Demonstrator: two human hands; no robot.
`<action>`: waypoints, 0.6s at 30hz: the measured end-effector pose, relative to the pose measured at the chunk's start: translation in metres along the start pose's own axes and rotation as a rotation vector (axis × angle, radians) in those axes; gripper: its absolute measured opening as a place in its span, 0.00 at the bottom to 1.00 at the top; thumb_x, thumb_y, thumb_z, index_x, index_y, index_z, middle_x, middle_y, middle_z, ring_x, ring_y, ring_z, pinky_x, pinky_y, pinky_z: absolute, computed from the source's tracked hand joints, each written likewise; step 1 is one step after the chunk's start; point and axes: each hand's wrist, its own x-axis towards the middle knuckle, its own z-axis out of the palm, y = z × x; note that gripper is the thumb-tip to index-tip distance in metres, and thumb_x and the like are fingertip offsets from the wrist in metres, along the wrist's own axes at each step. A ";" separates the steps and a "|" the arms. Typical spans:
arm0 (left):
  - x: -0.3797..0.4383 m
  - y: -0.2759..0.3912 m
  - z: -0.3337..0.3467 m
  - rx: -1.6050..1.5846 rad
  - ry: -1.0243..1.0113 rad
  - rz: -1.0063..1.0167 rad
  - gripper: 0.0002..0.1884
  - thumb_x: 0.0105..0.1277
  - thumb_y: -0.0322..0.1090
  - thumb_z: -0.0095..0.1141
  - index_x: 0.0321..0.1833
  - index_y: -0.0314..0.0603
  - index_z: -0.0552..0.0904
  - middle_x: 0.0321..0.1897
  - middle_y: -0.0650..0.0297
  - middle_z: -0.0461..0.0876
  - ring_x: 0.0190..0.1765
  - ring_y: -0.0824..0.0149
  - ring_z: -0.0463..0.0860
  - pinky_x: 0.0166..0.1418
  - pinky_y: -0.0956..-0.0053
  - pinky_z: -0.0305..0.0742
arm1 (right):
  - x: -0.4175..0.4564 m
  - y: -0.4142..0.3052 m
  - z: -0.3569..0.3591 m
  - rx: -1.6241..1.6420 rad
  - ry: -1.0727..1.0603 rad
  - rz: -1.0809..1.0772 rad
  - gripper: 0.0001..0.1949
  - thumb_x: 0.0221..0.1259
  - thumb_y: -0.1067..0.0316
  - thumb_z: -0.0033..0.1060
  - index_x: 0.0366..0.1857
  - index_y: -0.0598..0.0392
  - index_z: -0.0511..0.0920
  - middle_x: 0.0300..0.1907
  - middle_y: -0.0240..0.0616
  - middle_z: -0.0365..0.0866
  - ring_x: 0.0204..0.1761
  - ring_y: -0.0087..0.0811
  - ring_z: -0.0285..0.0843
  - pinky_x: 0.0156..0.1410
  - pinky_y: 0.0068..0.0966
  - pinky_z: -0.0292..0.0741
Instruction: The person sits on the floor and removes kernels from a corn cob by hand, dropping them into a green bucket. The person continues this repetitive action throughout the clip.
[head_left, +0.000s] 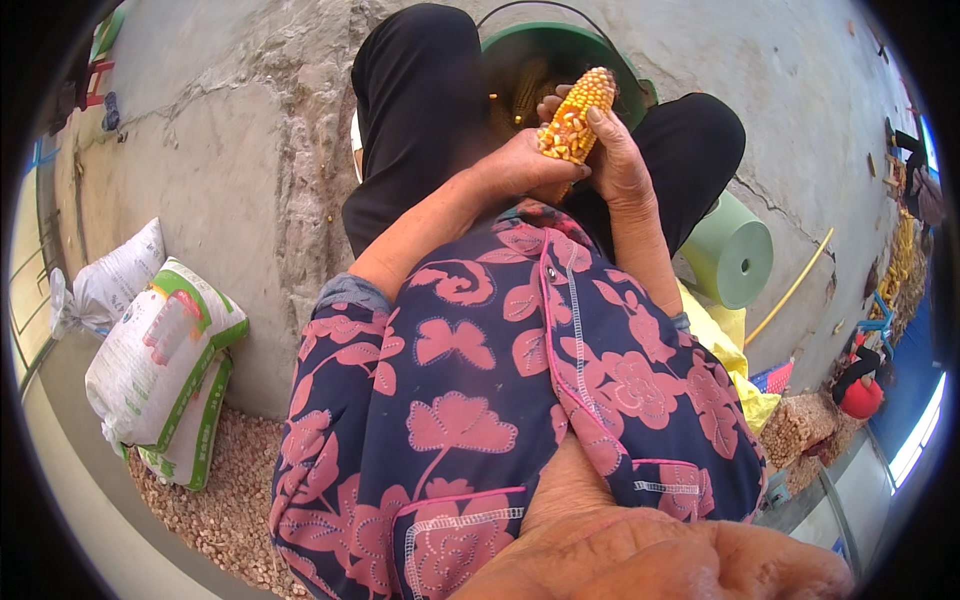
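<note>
My right hand (624, 161) grips an ear of yellow corn (589, 97), its thumb pressed along the ear's side. Closed around the lower end is my left hand (517, 161), with its thumb across the ear. An orange patch on the ear is bare of kernels, and several loose kernels lie on its lower part. Below my hands shows another bit of yellow, mostly hidden; I cannot tell whether it is a second ear. Beyond the hands, between my knees, stands a green bucket (637, 75) with a dark wire handle. Corn ears (529, 82) lie inside it, in shadow.
Printed white sacks (161, 360) lie at left on a heap of shelled cobs (202, 517). At right are a pale green roll (739, 251), yellow sheeting (709, 322), a yellow stick (791, 285) and more piled corn (900, 255). The concrete floor (202, 165) is cracked.
</note>
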 end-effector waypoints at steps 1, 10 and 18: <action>-0.002 0.003 0.001 0.002 -0.005 -0.005 0.12 0.61 0.35 0.66 0.44 0.37 0.82 0.32 0.67 0.83 0.36 0.73 0.81 0.39 0.75 0.77 | 0.000 0.000 0.001 -0.031 -0.002 0.014 0.25 0.69 0.56 0.60 0.63 0.60 0.68 0.57 0.48 0.78 0.60 0.39 0.77 0.70 0.38 0.72; -0.004 -0.003 0.004 0.019 0.025 -0.092 0.15 0.60 0.36 0.68 0.47 0.37 0.82 0.36 0.65 0.84 0.39 0.73 0.82 0.43 0.75 0.78 | 0.001 0.008 0.008 -0.342 0.212 0.016 0.19 0.64 0.63 0.68 0.53 0.58 0.73 0.44 0.41 0.82 0.46 0.33 0.83 0.55 0.31 0.81; 0.020 -0.031 0.001 0.388 0.292 0.150 0.20 0.60 0.39 0.70 0.50 0.35 0.80 0.40 0.61 0.85 0.44 0.71 0.83 0.50 0.72 0.79 | 0.015 0.017 0.014 -0.328 0.335 -0.194 0.12 0.64 0.68 0.66 0.43 0.59 0.74 0.36 0.38 0.82 0.36 0.29 0.85 0.42 0.26 0.83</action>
